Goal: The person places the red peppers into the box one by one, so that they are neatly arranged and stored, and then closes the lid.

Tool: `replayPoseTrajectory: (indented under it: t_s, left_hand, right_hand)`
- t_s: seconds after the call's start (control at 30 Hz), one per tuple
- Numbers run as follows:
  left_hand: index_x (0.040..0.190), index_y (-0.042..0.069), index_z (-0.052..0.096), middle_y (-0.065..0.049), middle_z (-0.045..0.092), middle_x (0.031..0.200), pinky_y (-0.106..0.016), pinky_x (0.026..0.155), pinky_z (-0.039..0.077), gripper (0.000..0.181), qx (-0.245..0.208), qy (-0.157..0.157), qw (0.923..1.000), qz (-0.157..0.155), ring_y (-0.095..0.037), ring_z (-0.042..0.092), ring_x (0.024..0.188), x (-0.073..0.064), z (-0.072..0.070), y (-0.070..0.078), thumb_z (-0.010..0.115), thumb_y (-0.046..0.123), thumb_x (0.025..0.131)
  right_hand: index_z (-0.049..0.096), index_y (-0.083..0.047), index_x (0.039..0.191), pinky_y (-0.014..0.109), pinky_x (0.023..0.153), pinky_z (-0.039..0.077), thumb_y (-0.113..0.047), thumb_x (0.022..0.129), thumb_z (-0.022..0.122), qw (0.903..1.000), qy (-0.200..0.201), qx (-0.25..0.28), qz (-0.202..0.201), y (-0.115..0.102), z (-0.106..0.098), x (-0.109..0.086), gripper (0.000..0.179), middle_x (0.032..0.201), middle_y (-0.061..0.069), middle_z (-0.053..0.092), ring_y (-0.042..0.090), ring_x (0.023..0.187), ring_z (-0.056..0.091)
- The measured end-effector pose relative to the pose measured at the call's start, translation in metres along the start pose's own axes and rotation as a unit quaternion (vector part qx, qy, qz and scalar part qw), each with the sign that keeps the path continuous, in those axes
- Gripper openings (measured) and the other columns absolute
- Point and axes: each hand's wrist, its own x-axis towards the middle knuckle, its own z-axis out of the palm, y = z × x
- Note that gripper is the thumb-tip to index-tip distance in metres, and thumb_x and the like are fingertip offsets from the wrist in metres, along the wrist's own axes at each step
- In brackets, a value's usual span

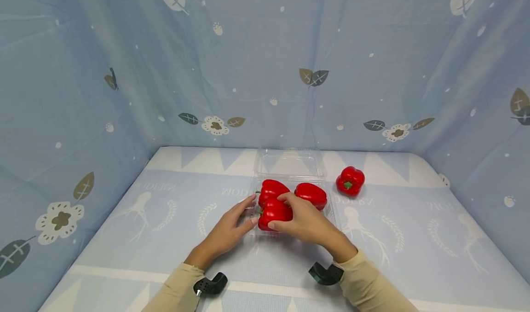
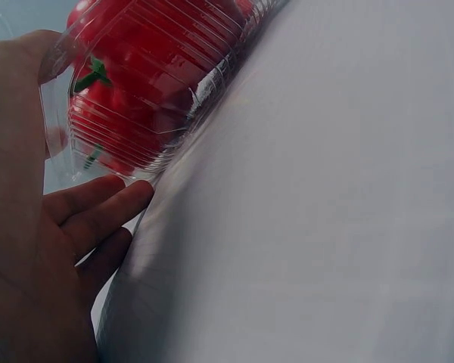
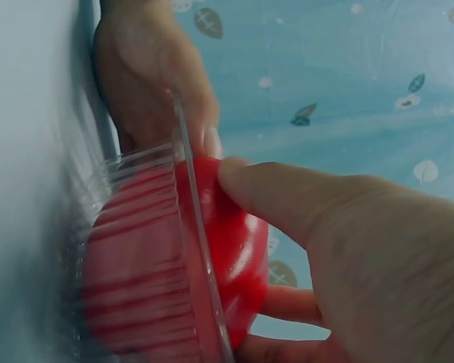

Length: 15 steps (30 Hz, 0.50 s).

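Three red bell peppers sit in the base of a clear plastic clamshell box point(image 1: 290, 164), whose lid lies folded back. My right hand point(image 1: 308, 220) grips the front pepper point(image 1: 275, 213) between thumb and fingers; in the right wrist view this pepper point(image 3: 242, 249) rises above the box rim. Behind it lies a second pepper point(image 1: 272, 187), and a third pepper point(image 1: 312, 195) is at the back right. At the box's left side, my left hand point(image 1: 225, 231) holds its fingers fairly straight; in the left wrist view its fingertips point(image 2: 140, 193) are by the box's lower edge.
A loose red bell pepper point(image 1: 350, 182) stands on the table right of the box, green stem toward me. A pale patterned cloth covers the table point(image 1: 174, 238). Blue printed curtains point(image 1: 256, 63) hang behind and at both sides.
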Motion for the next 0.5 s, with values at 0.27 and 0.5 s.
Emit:
replayPoseTrajectory:
  t_s: [0.27, 0.5]
  left_hand:
    - [0.157, 0.023, 0.036, -0.003, 0.053, 0.145, -0.054, 0.110, 0.036, 0.065, -0.015, -0.009, 0.9998, 0.002, -0.022, 0.053, 0.130, 0.0003, -0.0016, -0.0011, 0.061, 0.041, 0.099]
    - [0.157, 0.026, 0.036, -0.001, 0.054, 0.143, -0.053, 0.111, 0.037, 0.065, -0.013, -0.007, 0.9999, 0.003, -0.021, 0.054, 0.129, 0.0009, -0.0011, -0.0028, 0.061, 0.041, 0.099]
  right_hand:
    - [0.057, -0.012, 0.139, 0.049, 0.093, 0.053, -0.043, 0.081, 0.082, 0.9999, -0.010, -0.003, -0.007, 0.0000, 0.0012, 0.0008, 0.070, 0.131, 0.005, 0.060, 0.025, 0.117, 0.056]
    - [0.057, -0.013, 0.141, 0.045, 0.090, 0.054, -0.032, 0.085, 0.077, 0.9998, -0.010, -0.006, -0.015, 0.0011, 0.0017, -0.0011, 0.062, 0.130, 0.008, 0.058, 0.022, 0.111, 0.056]
